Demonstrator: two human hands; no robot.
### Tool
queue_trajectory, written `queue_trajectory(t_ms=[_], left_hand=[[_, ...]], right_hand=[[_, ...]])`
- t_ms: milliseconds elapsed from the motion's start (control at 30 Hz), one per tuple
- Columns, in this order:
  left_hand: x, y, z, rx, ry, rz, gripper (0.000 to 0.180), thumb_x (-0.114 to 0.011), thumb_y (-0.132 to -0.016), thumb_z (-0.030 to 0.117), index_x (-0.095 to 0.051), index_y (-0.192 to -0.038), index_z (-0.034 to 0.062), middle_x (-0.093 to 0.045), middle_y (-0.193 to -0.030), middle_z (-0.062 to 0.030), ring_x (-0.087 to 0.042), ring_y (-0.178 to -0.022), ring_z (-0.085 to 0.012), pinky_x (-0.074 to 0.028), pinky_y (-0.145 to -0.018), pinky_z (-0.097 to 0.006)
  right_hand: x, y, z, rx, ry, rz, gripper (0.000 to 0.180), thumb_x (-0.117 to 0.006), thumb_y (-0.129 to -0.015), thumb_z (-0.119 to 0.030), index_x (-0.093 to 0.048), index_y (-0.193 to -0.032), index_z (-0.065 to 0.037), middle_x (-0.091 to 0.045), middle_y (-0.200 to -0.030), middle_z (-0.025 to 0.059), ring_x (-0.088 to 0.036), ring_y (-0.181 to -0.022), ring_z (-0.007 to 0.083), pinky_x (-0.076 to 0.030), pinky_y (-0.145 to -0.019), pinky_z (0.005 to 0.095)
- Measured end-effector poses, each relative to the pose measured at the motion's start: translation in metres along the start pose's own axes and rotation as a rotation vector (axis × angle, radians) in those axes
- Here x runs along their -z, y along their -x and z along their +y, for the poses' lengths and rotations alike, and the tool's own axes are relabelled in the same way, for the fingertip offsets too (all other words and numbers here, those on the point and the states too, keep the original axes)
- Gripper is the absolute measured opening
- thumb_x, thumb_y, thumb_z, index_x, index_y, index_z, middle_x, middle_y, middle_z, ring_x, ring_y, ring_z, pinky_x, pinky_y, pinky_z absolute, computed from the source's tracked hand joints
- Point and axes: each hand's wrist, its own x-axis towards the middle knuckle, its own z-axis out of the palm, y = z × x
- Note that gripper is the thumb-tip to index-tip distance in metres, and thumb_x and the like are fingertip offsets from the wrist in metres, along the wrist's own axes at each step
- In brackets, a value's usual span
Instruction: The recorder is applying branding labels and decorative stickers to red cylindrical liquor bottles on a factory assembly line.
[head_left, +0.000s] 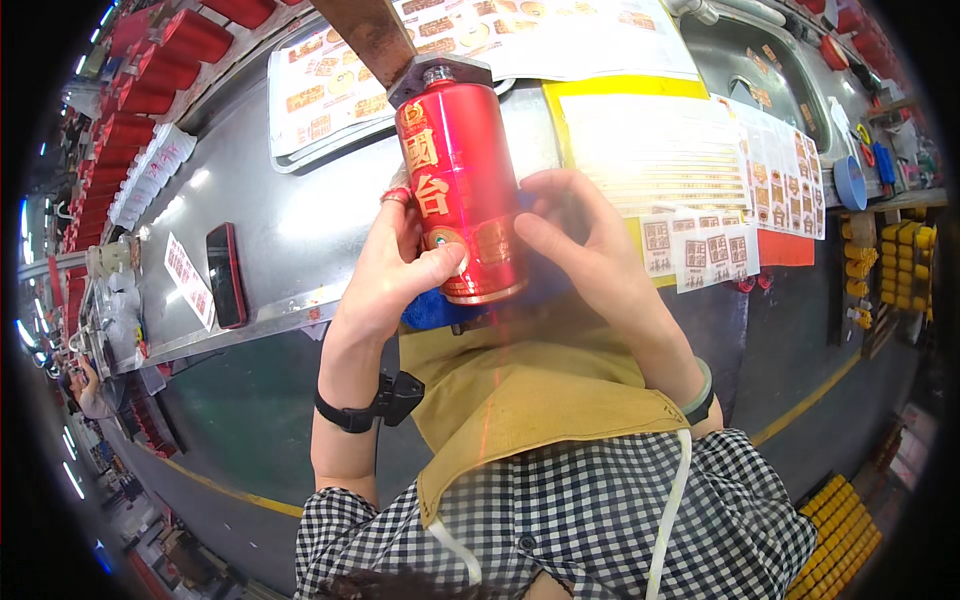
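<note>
A red bottle [462, 190] with gold characters lies on its side over a blue support [428, 312], its base toward me. Its clear neck meets a dark angular plate [445, 72] at the end of a brown metal bar [368, 38]. My left hand [405, 250] grips the bottle's lower left side, thumb pressed on the front near a small round emblem. A red ring-like band shows on one finger. Beside the bottle's right side, my right hand [580, 230] has thumb and forefinger apart. Its thumb tip is at the bottle's edge; I cannot tell whether they touch.
On the metal table, a phone [226, 275] and a label strip [190, 280] lie left. Label sheets [590, 40] cover the far side; a yellow-edged sheet [640, 140] and small label pieces [715, 248] lie right. Red bottles [165, 75] line the left; a metal sink [760, 60] stands far right.
</note>
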Motion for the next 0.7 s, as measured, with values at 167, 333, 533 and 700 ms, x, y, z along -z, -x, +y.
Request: queue_trajectory(t_ms=[167,333,533,700], left_hand=[[-0.0057,0.0034,0.0053,-0.09,-0.217,0.07,0.092,-0.074,-0.081,0.016,-0.025,-0.157,-0.0024,-0.05,-0.143,-0.015,-0.051,-0.132,-0.0233,-0.038,-0.115,-0.039],[-0.0109,0.0017,0.0062,-0.08,-0.202,0.088,0.09,-0.073,-0.082,0.011,-0.026,-0.157,-0.0015,-0.05,-0.143,-0.0142,-0.051,-0.132,-0.0216,-0.041,-0.114,-0.039],[-0.01,0.0005,0.0038,-0.088,-0.187,0.094,0.088,-0.073,-0.082,0.007,-0.026,-0.157,-0.0014,-0.05,-0.143,-0.0138,-0.052,-0.131,-0.0206,-0.042,-0.113,-0.039],[-0.01,0.0005,0.0043,-0.079,-0.174,0.098,0.087,-0.072,-0.082,0.005,-0.027,-0.156,-0.0019,-0.05,-0.144,-0.0138,-0.052,-0.131,-0.0207,-0.042,-0.113,-0.04]], right_hand=[[-0.0009,0.0007,0.0,0.01,0.015,-0.002,0.044,-0.08,-0.091,-0.026,-0.06,-0.126,-0.006,-0.054,-0.106,0.0007,-0.044,-0.087,0.0056,-0.042,-0.079,0.021],[-0.0025,-0.0017,0.0065,0.039,0.029,-0.017,0.048,-0.081,-0.09,-0.025,-0.057,-0.128,-0.006,-0.054,-0.108,0.0019,-0.045,-0.086,0.0063,-0.042,-0.078,0.0218],[-0.0013,-0.0015,0.0023,0.014,0.076,-0.032,0.049,-0.081,-0.09,-0.024,-0.056,-0.128,-0.005,-0.054,-0.107,0.0023,-0.045,-0.082,0.0068,-0.044,-0.076,0.0227],[-0.0025,-0.0015,0.0001,0.023,0.076,-0.028,0.051,-0.082,-0.089,-0.024,-0.055,-0.128,-0.005,-0.054,-0.106,0.0027,-0.046,-0.084,0.0073,-0.044,-0.076,0.0232]])
